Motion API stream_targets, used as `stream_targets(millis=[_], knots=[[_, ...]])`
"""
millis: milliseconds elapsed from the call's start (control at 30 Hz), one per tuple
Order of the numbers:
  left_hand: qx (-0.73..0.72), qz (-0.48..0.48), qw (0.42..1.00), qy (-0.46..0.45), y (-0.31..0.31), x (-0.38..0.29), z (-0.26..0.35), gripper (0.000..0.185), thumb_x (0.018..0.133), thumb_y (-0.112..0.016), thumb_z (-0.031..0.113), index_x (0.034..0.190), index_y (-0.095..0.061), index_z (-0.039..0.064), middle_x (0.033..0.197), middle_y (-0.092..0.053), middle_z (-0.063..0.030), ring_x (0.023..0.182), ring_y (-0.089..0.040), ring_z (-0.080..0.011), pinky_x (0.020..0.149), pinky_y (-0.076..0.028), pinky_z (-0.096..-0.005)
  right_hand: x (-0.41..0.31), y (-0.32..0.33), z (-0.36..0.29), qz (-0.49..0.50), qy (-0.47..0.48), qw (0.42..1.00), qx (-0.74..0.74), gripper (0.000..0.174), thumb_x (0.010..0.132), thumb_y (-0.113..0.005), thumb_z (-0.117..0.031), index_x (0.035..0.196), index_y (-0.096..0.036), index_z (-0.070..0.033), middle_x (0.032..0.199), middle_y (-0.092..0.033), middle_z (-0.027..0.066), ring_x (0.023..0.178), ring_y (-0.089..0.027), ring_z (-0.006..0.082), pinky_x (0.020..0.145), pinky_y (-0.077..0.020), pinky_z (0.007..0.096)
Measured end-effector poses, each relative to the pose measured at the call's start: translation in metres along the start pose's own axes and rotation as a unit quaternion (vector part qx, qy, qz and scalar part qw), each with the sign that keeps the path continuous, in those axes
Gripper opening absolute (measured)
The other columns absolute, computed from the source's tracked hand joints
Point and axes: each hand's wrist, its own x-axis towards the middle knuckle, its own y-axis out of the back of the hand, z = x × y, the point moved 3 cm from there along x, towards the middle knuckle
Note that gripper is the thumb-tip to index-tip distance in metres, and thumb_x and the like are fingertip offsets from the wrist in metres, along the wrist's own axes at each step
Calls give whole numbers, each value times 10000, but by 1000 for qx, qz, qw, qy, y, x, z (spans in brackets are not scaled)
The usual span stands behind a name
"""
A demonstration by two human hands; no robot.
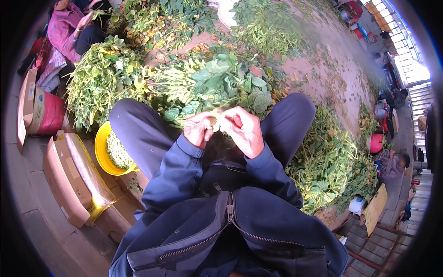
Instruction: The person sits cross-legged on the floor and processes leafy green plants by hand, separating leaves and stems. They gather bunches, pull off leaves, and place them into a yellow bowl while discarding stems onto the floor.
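Both my hands meet above my lap, fingertips together. Between them is a small pale green pod (pixel 216 119), apparently a soybean pod, partly covered by the fingers. My left hand (pixel 198 128) pinches one side of it, and my right hand (pixel 243 130) grips the other with thumb and forefinger. Just beyond the hands lies a heap of cut bean plants (pixel 221 79) with broad green leaves and clustered pods, reaching between my knees. Beside my left knee stands a yellow plastic bucket (pixel 100 149), holding many shelled green beans (pixel 117 151).
Cardboard pieces (pixel 67 180) stand left of the bucket, near a red tub (pixel 52 112). A person in a pink top (pixel 64 29) sits at upper left. More plants lie beside my left knee (pixel 104 83) and right knee (pixel 322 162). Another person (pixel 392 164) sits far right.
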Motion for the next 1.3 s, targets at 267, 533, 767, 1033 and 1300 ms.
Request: stream_targets(millis=[267, 533, 767, 1033, 1300], knots=[[-54, -52, 994, 77, -9, 3, 10, 376, 989, -537, 87, 1329, -580, -67, 848, -664, -121, 486, -464, -68, 416, -319, -176, 11, 4, -1, -13, -135, 971, 200, 111, 976, -685, -70, 1049, -647, 5, 774, -650, -8, 595, -522, 10, 497, -374, 185], [-52, -79, 995, 22, 7, 4, 7, 353, 969, -678, 143, 1245, -632, -72, 862, -659, -93, 497, -452, -50, 435, -334, -165, 1, -8, 18, -66, -57, 979, 185, 158, 1029, -603, -121, 1139, -588, -9, 908, -641, 20, 686, -505, 40, 608, -420, 207], [-33, -59, 998, 8, 11, 4, 9, 340, 966, -689, 159, 1216, -647, -67, 930, -687, -63, 493, -430, -31, 448, -329, -163, -11, -6, 14, -86, 0, 993, 86, 300, 1064, -528, -160, 1290, -549, 37, 912, -602, 23, 746, -516, 66, 677, -457, 231], [3, 22, 1000, -5, -3, 0, 17, 232, 927, -749, 115, 1107, -714, -26, 872, -711, -36, 479, -433, -24, 448, -323, -171, -10, -3, 7, -89, -23, 991, 92, 334, 1068, -525, -176, 1292, -571, 68, 932, -670, 66, 680, -542, 87, 644, -479, 238], [-7, -30, 1000, -3, -3, 1, 18, 190, 942, -725, 99, 1084, -712, -25, 827, -711, -61, 493, -467, -50, 453, -332, -178, -10, -1, 6, -93, -138, 967, 193, 306, 1060, -538, -162, 1280, -594, 44, 930, -678, 56, 669, -543, 72, 592, -436, 210]])
